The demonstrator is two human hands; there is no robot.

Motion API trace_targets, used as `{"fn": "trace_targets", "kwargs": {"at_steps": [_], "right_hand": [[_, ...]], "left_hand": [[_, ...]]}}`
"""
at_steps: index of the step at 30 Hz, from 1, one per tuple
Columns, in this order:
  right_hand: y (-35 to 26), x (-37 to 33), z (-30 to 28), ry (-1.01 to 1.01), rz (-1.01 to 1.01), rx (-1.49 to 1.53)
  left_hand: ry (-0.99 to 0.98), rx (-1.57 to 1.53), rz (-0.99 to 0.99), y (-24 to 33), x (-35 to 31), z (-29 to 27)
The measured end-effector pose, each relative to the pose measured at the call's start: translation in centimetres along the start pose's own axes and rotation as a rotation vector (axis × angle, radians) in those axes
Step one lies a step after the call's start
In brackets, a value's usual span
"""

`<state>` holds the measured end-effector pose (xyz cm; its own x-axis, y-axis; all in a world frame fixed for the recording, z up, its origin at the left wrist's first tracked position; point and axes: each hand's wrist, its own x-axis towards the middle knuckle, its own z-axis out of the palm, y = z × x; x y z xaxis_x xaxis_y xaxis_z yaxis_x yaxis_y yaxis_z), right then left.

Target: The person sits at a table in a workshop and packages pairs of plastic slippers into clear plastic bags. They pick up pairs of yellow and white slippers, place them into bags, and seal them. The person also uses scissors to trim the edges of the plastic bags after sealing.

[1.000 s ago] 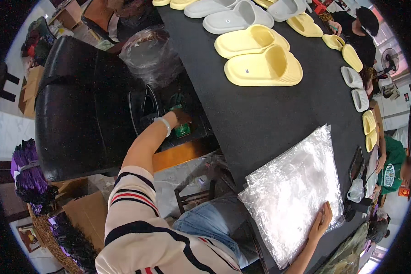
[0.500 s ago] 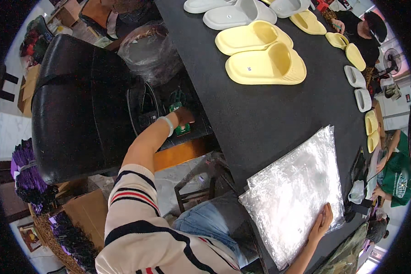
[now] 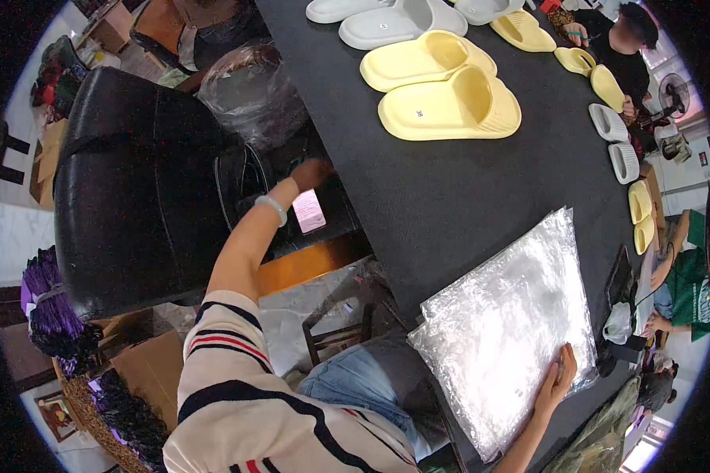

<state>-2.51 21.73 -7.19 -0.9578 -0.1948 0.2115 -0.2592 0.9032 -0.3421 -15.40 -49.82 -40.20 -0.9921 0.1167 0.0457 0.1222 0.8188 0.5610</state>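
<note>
My left hand [image 3: 312, 173] reaches down beside the left edge of the black table [image 3: 481, 189], low by the black chair. It is in shadow and its fingers do not show clearly. Just below it lies a pale pink-white card or packet [image 3: 308, 210], on a dark surface; whether the hand touches it I cannot tell. My right hand [image 3: 557, 380] rests with outstretched fingers on a stack of shiny clear plastic bags [image 3: 501, 331] at the table's near end. A pair of yellow slippers [image 3: 438, 110] sits farther up the table.
A black chair [image 3: 126, 189] stands at left, beside a bin lined with clear plastic [image 3: 254, 94]. Grey slippers [image 3: 402, 24] and more pairs line the far and right table edges. Two co-workers, one in a green shirt [image 3: 690, 284], are across the table. Purple-black bundles [image 3: 51, 303] are at far left.
My left hand has moved slightly up, away from the spot where a green packet showed; a pale pink-white face now shows there. My right hand stays on the plastic bags. The view has shifted slightly.
</note>
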Motion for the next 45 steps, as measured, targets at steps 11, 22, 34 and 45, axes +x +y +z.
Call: {"fn": "trace_targets", "kwargs": {"at_steps": [11,22,34,45], "right_hand": [[-0.2,-0.2,0.0,0.008,-0.020,0.001],[-1.5,-0.5,-0.3,0.028,0.032,0.063],[-1.3,-0.8,-1.9,0.241,-0.163,0.123],[0.6,-2.5,-1.4,0.445,-0.341,0.472]], "left_hand": [[1.030,-1.137,-0.513,7.6,1.9,-12.8],[1.015,-0.776,0.327,28.6,2.9,-22.9],[0.144,-0.635,0.988,60.8,5.3,-15.2],[-0.188,-0.615,1.275,67.7,3.4,5.3]]}}
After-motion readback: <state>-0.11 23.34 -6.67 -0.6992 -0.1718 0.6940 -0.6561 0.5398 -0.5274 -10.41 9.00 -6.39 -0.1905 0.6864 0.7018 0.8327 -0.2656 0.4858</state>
